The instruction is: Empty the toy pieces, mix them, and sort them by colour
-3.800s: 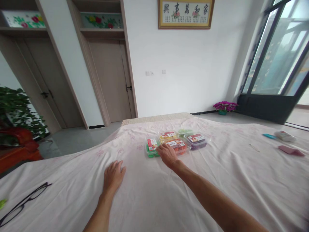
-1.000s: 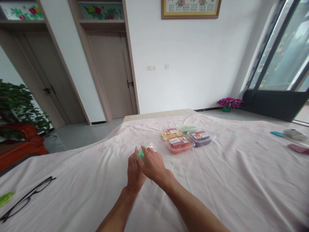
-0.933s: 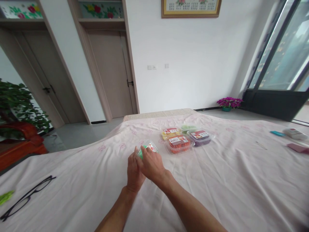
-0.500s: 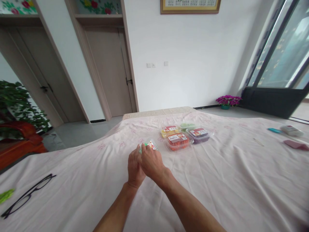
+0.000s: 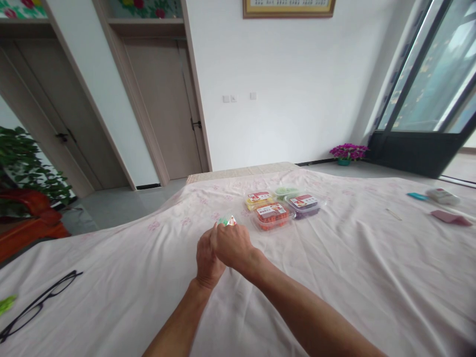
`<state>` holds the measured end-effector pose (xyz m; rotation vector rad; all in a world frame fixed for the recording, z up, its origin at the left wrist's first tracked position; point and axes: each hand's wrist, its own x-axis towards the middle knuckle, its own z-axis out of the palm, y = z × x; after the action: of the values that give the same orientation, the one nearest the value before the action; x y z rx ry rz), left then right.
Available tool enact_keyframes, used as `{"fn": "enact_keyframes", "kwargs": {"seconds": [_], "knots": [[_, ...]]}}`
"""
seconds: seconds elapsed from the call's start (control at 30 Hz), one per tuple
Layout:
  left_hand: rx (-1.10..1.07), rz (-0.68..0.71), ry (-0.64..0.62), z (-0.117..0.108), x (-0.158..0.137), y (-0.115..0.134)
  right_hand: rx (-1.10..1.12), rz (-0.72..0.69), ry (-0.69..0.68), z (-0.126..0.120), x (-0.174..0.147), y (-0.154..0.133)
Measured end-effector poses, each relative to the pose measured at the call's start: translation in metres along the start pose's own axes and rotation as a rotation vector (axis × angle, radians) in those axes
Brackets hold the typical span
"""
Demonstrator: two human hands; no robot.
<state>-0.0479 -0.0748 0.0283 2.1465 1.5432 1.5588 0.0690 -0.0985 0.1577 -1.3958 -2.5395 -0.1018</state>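
In the middle of the bed-like cloth surface, my left hand (image 5: 208,257) and my right hand (image 5: 235,245) are close together on a small clear plastic box (image 5: 231,220) with green contents and a red-and-white label. My left hand grips its near left side; the curled fingers of my right hand lie over its near part and hide most of it. Just beyond, to the right, sit similar lidded boxes: an orange-red one (image 5: 272,218), a yellow one (image 5: 258,200), a purple one (image 5: 303,205) and a light green one (image 5: 285,192).
A pale floral cloth (image 5: 334,277) with wrinkles covers the surface. Black-framed glasses (image 5: 40,303) and a bright green item (image 5: 6,304) lie at the left. To the right are a thin stick (image 5: 393,214), a blue item (image 5: 417,196), a white pack (image 5: 442,196) and a pink item (image 5: 450,217).
My right hand has turned, its fingers curling more and covering more of the box. My left hand keeps its hold. The whole view has shifted slightly.
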Motion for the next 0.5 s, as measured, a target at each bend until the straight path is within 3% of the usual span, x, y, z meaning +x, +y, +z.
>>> {"fn": "enact_keyframes", "kwargs": {"seconds": [0.2, 0.5], "knots": [[0.265, 0.33, 0.174, 0.005, -0.001, -0.006, -0.061, -0.03, -0.042, -0.005, 0.003, 0.003], [0.343, 0.379, 0.204, 0.001, 0.001, 0.002, 0.037, 0.089, -0.067, -0.006, 0.0, 0.013]]}}
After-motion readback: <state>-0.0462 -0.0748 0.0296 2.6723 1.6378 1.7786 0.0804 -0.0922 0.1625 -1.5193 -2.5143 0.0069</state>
